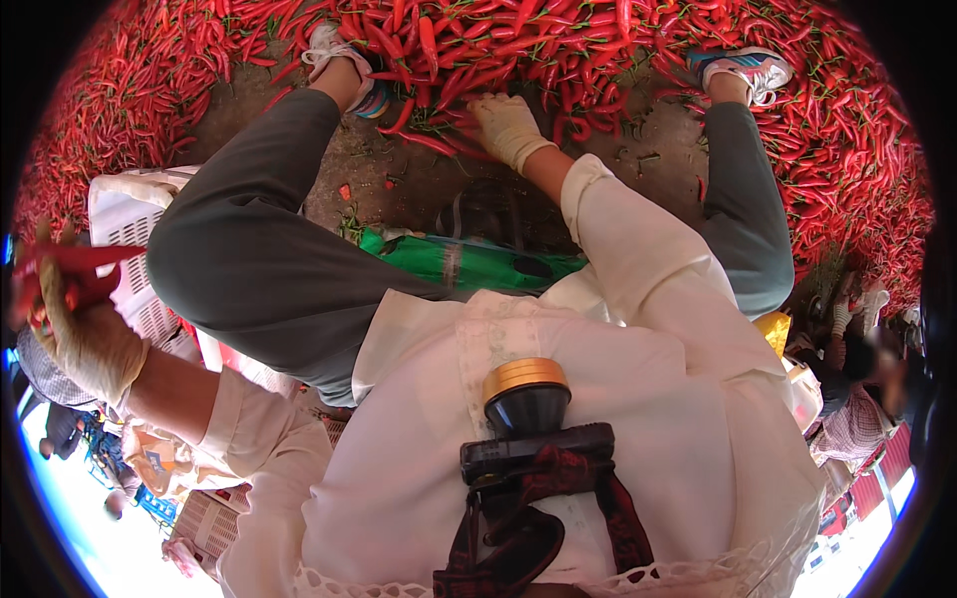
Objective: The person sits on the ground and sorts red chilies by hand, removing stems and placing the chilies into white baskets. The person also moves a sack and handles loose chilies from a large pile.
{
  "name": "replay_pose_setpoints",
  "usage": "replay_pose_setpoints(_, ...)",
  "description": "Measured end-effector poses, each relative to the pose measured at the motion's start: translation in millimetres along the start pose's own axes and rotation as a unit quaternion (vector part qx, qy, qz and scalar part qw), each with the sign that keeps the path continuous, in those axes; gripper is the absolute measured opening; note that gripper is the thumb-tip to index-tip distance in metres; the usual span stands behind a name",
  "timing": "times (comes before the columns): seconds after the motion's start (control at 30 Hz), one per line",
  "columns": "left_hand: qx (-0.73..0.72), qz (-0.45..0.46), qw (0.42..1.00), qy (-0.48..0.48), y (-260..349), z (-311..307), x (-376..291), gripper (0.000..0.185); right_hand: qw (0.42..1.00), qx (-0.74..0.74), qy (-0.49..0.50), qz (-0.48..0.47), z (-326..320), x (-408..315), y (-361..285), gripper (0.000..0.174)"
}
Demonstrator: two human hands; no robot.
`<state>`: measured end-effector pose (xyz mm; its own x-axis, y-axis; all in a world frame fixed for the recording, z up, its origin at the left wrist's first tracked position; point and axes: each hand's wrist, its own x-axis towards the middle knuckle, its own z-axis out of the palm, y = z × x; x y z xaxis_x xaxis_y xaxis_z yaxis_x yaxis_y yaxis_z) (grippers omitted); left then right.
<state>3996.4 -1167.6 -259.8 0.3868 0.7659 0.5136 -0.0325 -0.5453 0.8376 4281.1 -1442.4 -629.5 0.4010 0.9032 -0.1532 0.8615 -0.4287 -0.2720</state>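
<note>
My left hand (97, 351), in a pale work glove, is raised at the far left beside a white plastic crate (123, 213). Its fingers are closed around several red chili peppers (82, 265), one of which sticks out to the right. Between my feet, my right hand (508, 131), also gloved, reaches down to the near edge of a large heap of red chili peppers (493, 45). Its fingers curl downward against peppers that look slightly blurred. The palm is turned away, so what lies under it is hidden.
A green plastic-covered object (448, 261) lies between my thighs. A headlamp (527, 396) hangs on my chest by its strap. Another person (860, 404) sits at the right, and slatted crates (209, 519) stand at lower left. Pepper stems litter the concrete ground (359, 161).
</note>
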Motion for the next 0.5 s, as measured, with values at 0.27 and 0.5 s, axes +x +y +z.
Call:
replay_pose_setpoints(0.27, 0.398, -0.172, 0.898, 0.078, -19, -85, -53, 0.054, 0.972, -0.049, -0.214, 0.082, 14, 12, -3, 0.036)
replay_pose_setpoints(0.5, 0.233, -0.231, 0.944, -0.024, -27, -31, -27, 0.027, 0.939, 0.243, -0.031, 0.241, 9, -63, 78, 0.043)
